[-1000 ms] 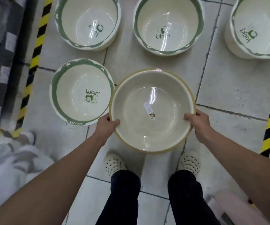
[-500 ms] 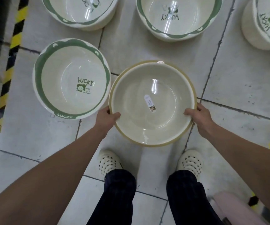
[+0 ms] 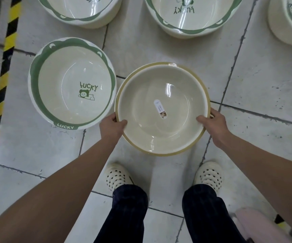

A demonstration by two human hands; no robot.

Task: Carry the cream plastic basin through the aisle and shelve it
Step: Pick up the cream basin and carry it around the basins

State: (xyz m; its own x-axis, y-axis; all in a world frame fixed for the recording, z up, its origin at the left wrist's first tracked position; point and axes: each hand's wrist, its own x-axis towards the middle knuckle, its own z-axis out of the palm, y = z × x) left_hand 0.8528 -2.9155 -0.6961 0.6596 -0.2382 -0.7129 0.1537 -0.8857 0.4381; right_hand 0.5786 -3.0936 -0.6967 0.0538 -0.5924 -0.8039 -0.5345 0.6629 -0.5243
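Hands (image 3: 112, 126) (image 3: 213, 124) grip opposite rims of cream plastic basin (image 3: 145, 130) — likely light, stiff, glossy-slick; rim lip suits holding.

The basin (image 3: 141, 111) lies right of the lettered bowl (image 3: 68, 102).

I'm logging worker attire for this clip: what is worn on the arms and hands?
The left hand and right hand are ungloved, without watch, band or ring showing. The left forearm and right forearm are bare, no sleeve in frame.
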